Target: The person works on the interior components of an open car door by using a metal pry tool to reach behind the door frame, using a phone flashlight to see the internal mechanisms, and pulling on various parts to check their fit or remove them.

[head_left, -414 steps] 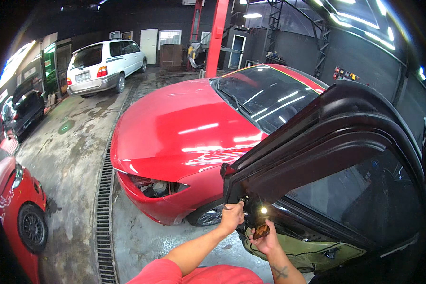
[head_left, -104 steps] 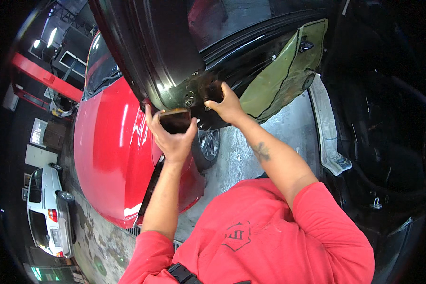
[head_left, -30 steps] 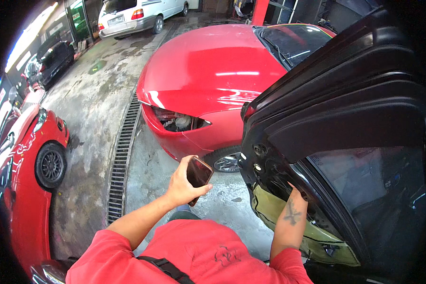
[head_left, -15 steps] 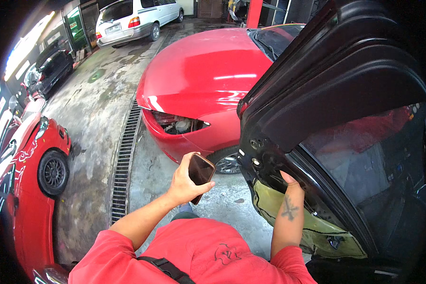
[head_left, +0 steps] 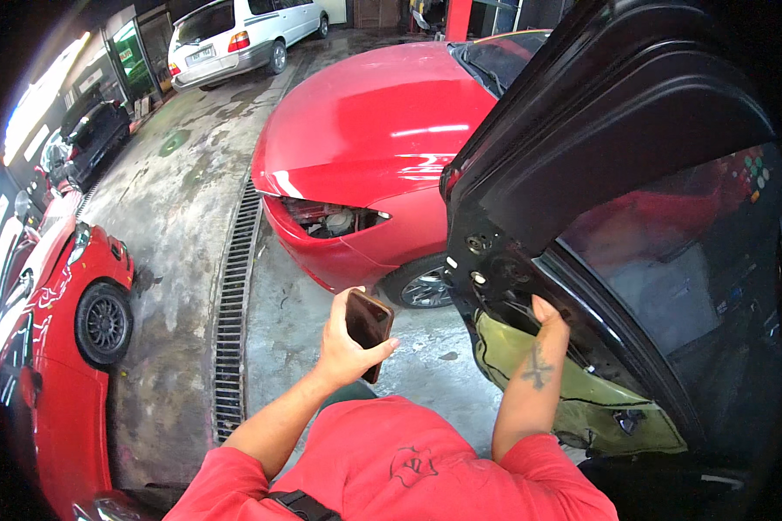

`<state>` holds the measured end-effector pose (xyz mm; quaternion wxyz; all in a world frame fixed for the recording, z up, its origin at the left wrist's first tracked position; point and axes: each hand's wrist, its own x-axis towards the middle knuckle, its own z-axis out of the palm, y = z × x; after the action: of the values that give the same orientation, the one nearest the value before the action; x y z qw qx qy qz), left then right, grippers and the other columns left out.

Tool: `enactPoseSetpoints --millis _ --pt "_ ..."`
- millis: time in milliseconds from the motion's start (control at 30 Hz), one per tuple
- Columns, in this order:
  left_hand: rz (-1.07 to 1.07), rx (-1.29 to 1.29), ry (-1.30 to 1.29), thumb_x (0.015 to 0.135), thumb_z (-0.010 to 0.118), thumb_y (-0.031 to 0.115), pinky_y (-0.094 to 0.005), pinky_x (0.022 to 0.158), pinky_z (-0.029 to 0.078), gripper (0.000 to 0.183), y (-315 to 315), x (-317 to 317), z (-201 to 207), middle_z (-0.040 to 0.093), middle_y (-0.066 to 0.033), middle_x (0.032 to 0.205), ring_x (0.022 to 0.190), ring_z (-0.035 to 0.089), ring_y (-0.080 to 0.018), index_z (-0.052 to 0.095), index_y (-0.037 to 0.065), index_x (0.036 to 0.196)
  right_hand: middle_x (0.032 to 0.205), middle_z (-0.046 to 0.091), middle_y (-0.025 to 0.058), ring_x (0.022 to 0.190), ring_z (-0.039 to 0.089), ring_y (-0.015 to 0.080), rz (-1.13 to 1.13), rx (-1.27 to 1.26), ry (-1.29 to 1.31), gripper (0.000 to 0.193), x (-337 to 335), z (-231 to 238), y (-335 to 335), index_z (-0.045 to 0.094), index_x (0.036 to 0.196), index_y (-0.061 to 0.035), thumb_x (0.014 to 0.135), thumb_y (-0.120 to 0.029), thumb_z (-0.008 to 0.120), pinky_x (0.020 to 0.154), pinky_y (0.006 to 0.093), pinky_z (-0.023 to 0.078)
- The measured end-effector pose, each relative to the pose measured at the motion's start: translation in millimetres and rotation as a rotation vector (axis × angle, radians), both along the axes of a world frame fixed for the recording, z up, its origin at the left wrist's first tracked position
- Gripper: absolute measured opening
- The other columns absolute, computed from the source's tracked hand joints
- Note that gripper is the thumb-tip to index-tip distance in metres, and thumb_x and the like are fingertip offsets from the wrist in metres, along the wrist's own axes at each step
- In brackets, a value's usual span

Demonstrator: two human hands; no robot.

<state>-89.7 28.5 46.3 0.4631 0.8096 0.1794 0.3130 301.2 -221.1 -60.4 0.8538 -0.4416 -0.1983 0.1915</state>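
Note:
A dark-screened smartphone (head_left: 369,325) with a brown edge is gripped upright in my left hand (head_left: 343,347), its thumb lying along the lower side. On the right stands a black car door (head_left: 582,200), opened out, with its inner trim off and a yellowish-green liner (head_left: 613,425) partly exposed. My right hand (head_left: 551,319) reaches into the bare inner panel of this door. Only the thumb and wrist show there; the other fingers are hidden, so what they touch cannot be seen.
Ahead is a red car (head_left: 365,122) with an open headlight cavity (head_left: 330,219). Another red car (head_left: 69,373) stands at left. A floor drain grate (head_left: 233,321) runs between them. Farther back are a white car (head_left: 243,35), a dark car (head_left: 94,130) and a red post (head_left: 458,19).
The view has shifted slightly. My left hand still holds the phone, now a little more upright. My right wrist is bent a bit more, the hand still at the door's inner panel.

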Motion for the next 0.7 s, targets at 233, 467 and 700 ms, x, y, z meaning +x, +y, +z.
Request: enactPoseSetpoints --millis 233,467,700 --pt "-0.082 -0.149 0.014 0.07 0.091 0.025 -0.0375 0.103 0.045 0.091 37 9 -21 0.055 -0.0104 0.123 0.116 0.055 -0.0221 0.042 0.003 0.144 0.137 0.062 0.0036 0.113 0.062 0.0213 -0.274 -0.263 0.208 0.042 -52 14 36 0.055 0.143 -0.0189 0.102 -0.024 0.062 0.09 0.0445 0.053" --pt "-0.382 -0.124 -0.01 0.073 0.087 0.02 -0.0388 0.108 0.042 0.086 76 82 -28 0.054 -0.012 0.129 0.123 0.053 -0.0243 0.043 0.002 0.145 0.111 0.071 0.023 0.097 0.071 0.0346 -0.771 -1.644 -0.832 0.028 -95 49 26 0.074 0.107 -0.0051 0.094 -0.019 0.054 0.081 0.0458 0.057" --pt "-0.611 -0.408 0.175 0.084 0.078 0.005 -0.0392 0.119 0.029 0.082 114 103 -94 0.045 -0.0136 0.15 0.14 0.042 -0.027 0.035 -0.002 0.153 0.106 0.074 0.0164 0.112 0.065 0.0338 -0.779 -1.779 -0.853 0.029 -175 85 66 0.07 0.11 -0.007 0.088 -0.02 0.057 0.114 0.0575 0.034"
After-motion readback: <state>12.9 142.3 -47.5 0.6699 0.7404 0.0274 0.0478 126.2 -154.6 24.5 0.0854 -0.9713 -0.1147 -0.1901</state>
